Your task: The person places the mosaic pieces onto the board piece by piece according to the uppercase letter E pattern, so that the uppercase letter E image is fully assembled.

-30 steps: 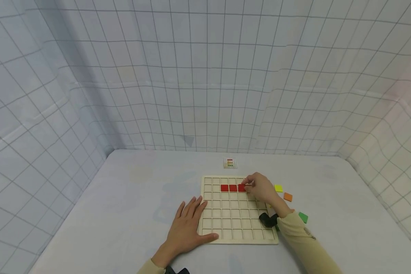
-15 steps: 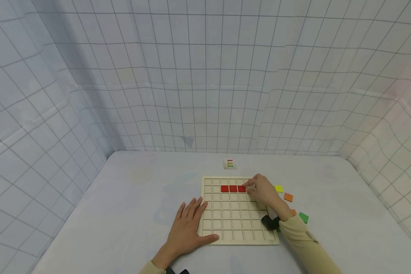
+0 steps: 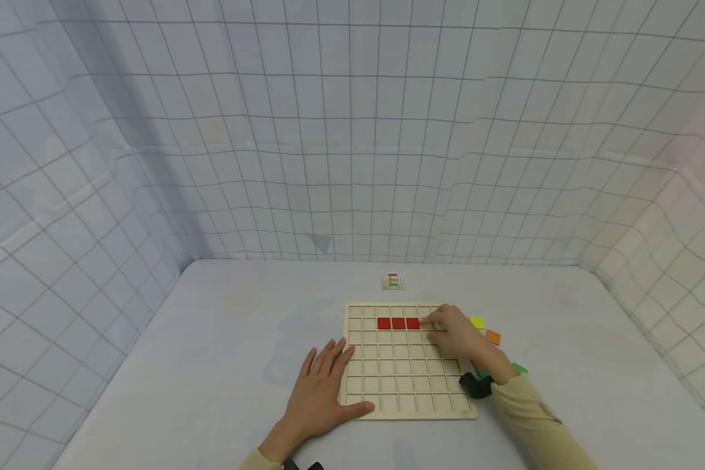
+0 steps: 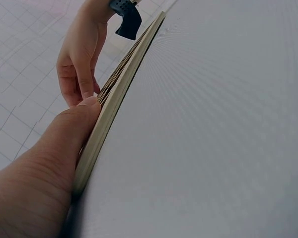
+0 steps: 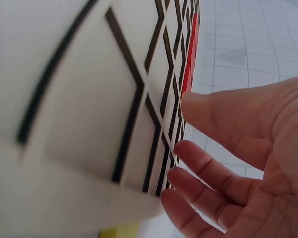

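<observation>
"How is your grip?"

"My right hand [image 3: 455,331] is half relaxed, fingers parted, with nothing visible in it; its fingertips sit just beside three flat, square red tiles [image 3: 398,324], lying in a gridded cream board's [image 3: 402,369] second row from the far edge; I cannot tell whether I touch them; my left hand [image 3: 317,398] lies spread over the board's left edge."

"Which step?"

"Seating the red row, I judge; next calls for lifting clear, probably towards the loose, flat orange tile [image 3: 493,337]."
</observation>
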`<state>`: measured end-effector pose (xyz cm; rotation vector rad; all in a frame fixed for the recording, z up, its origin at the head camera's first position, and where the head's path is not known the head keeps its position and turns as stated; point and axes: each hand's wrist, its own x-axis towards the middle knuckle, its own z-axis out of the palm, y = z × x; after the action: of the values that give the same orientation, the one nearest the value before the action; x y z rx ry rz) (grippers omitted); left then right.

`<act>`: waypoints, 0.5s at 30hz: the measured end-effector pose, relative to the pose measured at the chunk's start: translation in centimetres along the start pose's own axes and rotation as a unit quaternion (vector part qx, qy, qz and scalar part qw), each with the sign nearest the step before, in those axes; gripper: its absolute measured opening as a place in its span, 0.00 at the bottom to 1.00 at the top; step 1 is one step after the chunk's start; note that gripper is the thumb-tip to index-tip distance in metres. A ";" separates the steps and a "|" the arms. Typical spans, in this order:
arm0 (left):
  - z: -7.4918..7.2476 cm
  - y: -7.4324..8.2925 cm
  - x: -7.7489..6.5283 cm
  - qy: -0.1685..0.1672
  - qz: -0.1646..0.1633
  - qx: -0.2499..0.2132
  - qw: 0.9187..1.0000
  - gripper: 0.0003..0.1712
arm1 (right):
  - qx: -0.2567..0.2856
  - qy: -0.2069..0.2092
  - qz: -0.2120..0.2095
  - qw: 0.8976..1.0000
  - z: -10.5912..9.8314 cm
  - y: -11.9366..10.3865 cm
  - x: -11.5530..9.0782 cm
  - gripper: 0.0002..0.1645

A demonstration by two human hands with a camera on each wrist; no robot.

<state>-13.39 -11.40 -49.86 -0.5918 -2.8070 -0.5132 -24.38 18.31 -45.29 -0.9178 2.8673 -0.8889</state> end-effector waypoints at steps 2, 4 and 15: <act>0.0 0.0 0.0 -0.002 0.000 0.000 1.000 0.59 | 0.003 0.004 -0.008 1.000 -0.2 0.3 -0.3 0.12; 0.0 -0.1 0.0 -0.006 -0.002 -0.001 1.000 0.59 | 0.004 0.010 -0.007 1.000 -0.7 0.4 -0.7 0.11; 0.1 -0.1 0.0 -0.006 -0.001 0.004 1.000 0.59 | -0.036 0.037 0.113 0.992 -3.5 2.2 -2.7 0.14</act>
<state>-13.41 -11.44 -49.93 -0.5919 -2.8198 -0.4993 -23.85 23.02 -43.92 -0.5574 3.0033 -0.8195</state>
